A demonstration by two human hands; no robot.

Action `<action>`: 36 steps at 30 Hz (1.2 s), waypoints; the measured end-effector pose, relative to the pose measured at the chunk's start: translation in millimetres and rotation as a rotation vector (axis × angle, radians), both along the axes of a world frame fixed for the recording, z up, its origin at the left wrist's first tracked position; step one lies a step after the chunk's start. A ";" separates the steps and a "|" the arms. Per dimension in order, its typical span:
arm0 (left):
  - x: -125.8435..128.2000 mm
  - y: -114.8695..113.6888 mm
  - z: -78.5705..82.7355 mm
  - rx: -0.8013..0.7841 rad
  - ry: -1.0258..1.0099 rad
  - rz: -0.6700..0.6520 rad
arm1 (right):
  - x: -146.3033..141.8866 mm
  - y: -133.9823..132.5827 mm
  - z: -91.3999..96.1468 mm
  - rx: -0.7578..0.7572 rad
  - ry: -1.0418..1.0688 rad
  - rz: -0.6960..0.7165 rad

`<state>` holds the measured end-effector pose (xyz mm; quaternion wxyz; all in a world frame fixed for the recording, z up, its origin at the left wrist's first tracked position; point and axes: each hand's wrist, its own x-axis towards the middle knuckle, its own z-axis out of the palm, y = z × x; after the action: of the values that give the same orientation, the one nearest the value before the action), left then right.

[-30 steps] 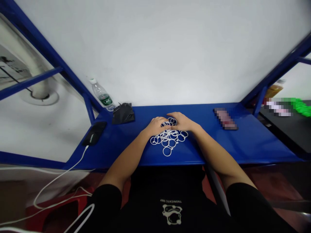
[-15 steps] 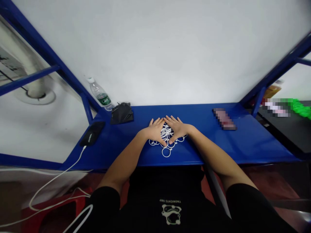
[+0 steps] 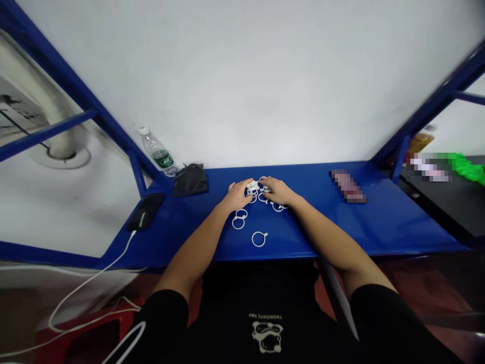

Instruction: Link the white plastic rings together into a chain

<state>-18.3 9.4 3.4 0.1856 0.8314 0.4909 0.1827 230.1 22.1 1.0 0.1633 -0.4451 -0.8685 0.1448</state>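
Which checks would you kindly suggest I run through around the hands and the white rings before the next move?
1. Both hands at the rings: ok; the left hand and right hand flank a cluster of white rings.
2. Every ring in the cluster: not ok; one single ring lies near the table's front edge, and two rings lie beside the left forearm.
3. Firm grip on any ring: cannot tell; the hands hide the contact.
4. Bottle clear of both hands: ok; it is at the back left.
5. White cable clear of both hands: ok.
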 end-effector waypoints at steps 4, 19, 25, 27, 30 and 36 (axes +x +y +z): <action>-15.8 -1.3 9.3 -0.144 0.144 -0.082 | 1.5 -10.6 11.9 -0.148 -0.077 -0.047; -1.7 -9.2 4.2 -0.137 0.252 -0.122 | -24.4 -34.9 16.2 -0.207 -0.178 0.080; -11.0 -3.1 10.8 -0.064 0.147 -0.112 | -18.6 -43.6 27.2 -0.269 -0.164 0.132; -16.1 -2.0 11.8 -0.057 0.136 -0.118 | -25.0 -51.1 24.2 -0.247 -0.150 0.210; -20.1 -1.2 11.6 -0.084 0.158 -0.114 | -36.2 -56.0 16.5 -0.197 -0.173 0.221; -15.4 -5.2 12.0 -0.184 0.254 -0.158 | -24.4 -28.7 8.1 -0.098 -0.151 -0.013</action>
<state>-33.7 4.1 15.4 0.2109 0.8633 0.4583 0.0152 205.7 -6.6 9.2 0.0764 -0.4680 -0.8672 0.1519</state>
